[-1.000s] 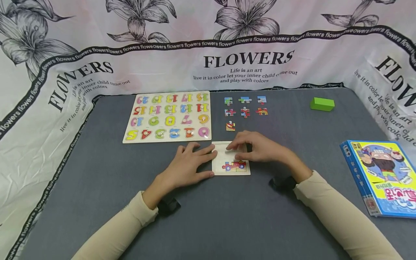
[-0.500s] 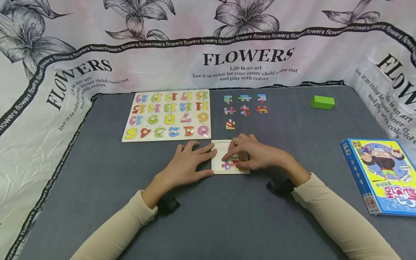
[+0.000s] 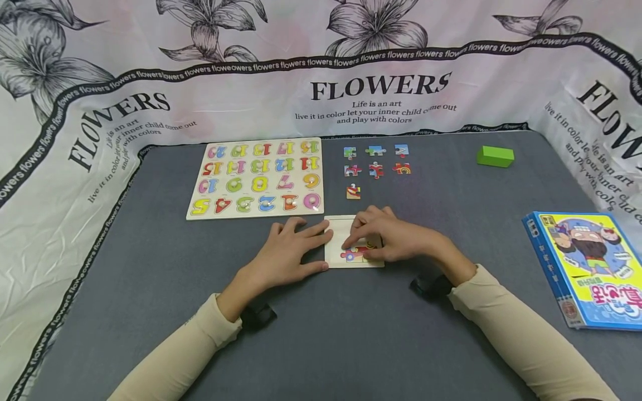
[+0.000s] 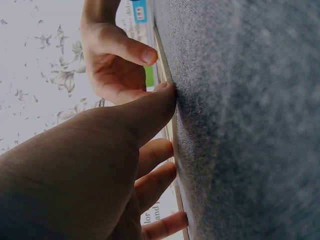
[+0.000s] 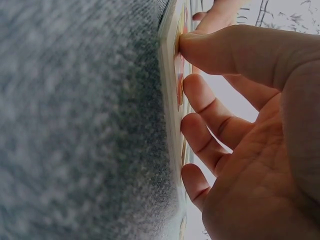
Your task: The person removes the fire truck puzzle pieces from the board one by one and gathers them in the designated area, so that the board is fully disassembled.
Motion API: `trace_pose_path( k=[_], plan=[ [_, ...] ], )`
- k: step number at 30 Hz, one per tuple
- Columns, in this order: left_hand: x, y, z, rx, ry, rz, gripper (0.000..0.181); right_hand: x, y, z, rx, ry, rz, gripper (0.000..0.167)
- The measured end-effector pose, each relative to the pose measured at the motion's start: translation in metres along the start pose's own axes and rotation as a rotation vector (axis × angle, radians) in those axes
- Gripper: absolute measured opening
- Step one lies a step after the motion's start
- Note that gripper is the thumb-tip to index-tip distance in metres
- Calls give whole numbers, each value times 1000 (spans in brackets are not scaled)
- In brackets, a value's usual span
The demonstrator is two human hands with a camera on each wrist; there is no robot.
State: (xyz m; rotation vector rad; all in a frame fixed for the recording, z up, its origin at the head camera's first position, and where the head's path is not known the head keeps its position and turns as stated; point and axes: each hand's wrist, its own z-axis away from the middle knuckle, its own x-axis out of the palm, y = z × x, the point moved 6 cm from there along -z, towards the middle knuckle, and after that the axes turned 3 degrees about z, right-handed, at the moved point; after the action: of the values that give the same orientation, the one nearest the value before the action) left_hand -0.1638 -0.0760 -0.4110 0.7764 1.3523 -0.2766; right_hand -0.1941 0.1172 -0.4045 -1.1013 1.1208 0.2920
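Note:
A small pale wooden puzzle board (image 3: 338, 229) lies on the grey cloth between the two hands. Joined puzzle pieces (image 3: 350, 255) with a red and blue picture fill part of its near side. My left hand (image 3: 288, 253) is spread, thumb and fingertips touching the board's left edge. Over the board's right side, my right hand (image 3: 398, 236) rests its thumb and fingertips on the pieces and board, hiding part of both. In the right wrist view, the thumb (image 5: 225, 47) presses down on a piece while the other fingers bend lightly against the board.
Several loose puzzle pieces (image 3: 375, 170) lie in rows beyond the board. A wooden number board (image 3: 254, 178) is behind the left hand. A green block (image 3: 495, 156) sits at the back right, and a blue and yellow box (image 3: 584, 273) lies at the right.
My right hand has moved down and left, toward the near side of the board, and lowered its fingers onto the joined pieces. The left hand has stayed at the board's edge.

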Motion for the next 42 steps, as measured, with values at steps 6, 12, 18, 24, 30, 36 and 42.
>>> trace_pose_path(
  k=[6, 12, 18, 24, 30, 36, 42],
  plan=[
    [-1, 1, 0, 2, 1, 3, 67, 0, 0, 1, 8, -9, -9, 37],
    [-1, 1, 0, 1, 0, 4, 67, 0, 0, 1, 24, -32, -14, 37],
    [-1, 1, 0, 0, 0, 8, 66, 0, -1, 1, 34, -37, -20, 39],
    [-1, 0, 0, -3, 0, 3, 67, -1, -2, 1, 32, -32, -17, 40],
    [0, 0, -1, 2, 3, -3, 67, -1, -3, 1, 31, -25, -25, 41],
    [1, -1, -1, -5, -1, -3, 67, 0, -6, 1, 29, -26, -26, 44],
    [2, -1, -1, -5, 0, -6, 67, 1, -6, 0, 39, -18, -19, 43]
  ],
)
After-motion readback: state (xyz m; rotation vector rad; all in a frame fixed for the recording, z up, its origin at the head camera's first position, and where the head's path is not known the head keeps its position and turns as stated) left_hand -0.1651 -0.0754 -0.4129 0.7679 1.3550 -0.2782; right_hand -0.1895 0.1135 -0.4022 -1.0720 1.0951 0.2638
